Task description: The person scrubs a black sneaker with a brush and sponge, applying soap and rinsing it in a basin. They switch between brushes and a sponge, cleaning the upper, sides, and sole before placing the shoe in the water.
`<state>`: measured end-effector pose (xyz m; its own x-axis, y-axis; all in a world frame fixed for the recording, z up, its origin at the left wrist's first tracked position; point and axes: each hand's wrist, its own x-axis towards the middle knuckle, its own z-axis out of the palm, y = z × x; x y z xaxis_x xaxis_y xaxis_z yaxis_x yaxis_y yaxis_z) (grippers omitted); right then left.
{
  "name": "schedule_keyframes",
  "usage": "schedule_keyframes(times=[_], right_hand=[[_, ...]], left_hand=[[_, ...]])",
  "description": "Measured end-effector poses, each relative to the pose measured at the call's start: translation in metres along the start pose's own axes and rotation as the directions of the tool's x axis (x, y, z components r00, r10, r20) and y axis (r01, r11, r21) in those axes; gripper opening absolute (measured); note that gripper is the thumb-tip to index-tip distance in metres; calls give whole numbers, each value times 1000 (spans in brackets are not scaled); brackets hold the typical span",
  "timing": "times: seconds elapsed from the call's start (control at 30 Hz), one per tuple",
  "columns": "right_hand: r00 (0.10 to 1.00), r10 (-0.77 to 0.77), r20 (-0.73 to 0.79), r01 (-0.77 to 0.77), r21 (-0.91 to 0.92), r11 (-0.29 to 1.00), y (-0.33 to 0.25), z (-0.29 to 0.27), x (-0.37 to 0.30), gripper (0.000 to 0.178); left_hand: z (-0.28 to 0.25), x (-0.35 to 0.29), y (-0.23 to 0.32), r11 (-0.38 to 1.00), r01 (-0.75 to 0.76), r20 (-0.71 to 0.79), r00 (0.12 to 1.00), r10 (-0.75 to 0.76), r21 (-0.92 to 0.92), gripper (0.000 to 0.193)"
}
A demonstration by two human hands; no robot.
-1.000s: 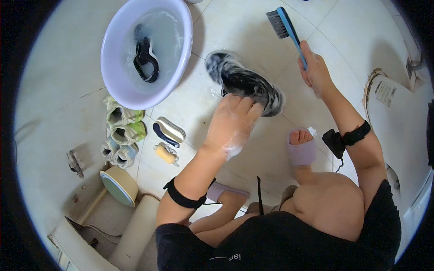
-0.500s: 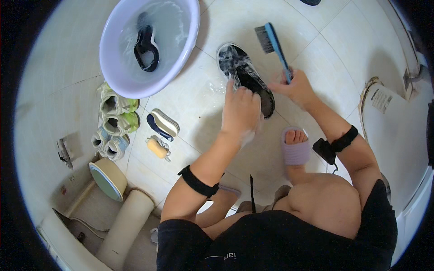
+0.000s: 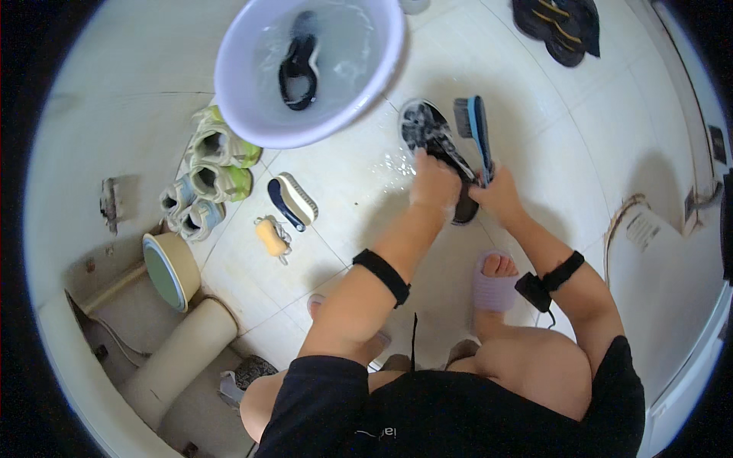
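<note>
A black shoe (image 3: 426, 126) with a pale sole rim lies on the tiled floor, its toe pointing away and covered in white suds. My left hand (image 3: 437, 185) is closed on the middle of the shoe, fingers curled at its opening and partly hidden. My right hand (image 3: 498, 197) grips the handle of a blue scrubbing brush (image 3: 479, 130) with grey bristles. The brush stands raised just right of the shoe, bristles facing left. In the lilac basin (image 3: 230, 99), a similar black shoe (image 3: 299, 72) sits in cloudy water.
Left of the shoe lie a blue-and-white brush (image 3: 294, 202) and a yellow soap bar (image 3: 271, 237). Pale green-trimmed sneakers (image 3: 221, 179) stand by the wall, near a small tilted tub (image 3: 183, 267) and a thick pipe (image 3: 183, 359). Dark footwear (image 3: 561, 30) lies at the far right.
The view has shifted, so the basin and floor items appear elsewhere. My left hand has curled in on the shoe, and the brush in my right hand has come closer and more upright.
</note>
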<state>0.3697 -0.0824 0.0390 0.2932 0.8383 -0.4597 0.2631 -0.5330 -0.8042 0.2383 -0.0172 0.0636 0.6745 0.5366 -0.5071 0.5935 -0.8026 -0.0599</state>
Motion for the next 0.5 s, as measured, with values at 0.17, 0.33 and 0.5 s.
schedule_keyframes(times=[0.17, 0.33, 0.5], right_hand=[[996, 31, -82, -28, 37, 999, 0, -8, 2, 26], [990, 83, -115, -64, 156, 986, -7, -29, 1, 22], [984, -52, -170, 80, 166, 983, -23, -43, 4, 20]], left_hand=[[-13, -15, -19, 932, -71, -199, 980, -2, -357, 17], [-22, -20, -69, 555, 109, -172, 886, -430, -825, 21], [-10, -3, -78, 86, 215, 117, 777, -619, -973, 24]])
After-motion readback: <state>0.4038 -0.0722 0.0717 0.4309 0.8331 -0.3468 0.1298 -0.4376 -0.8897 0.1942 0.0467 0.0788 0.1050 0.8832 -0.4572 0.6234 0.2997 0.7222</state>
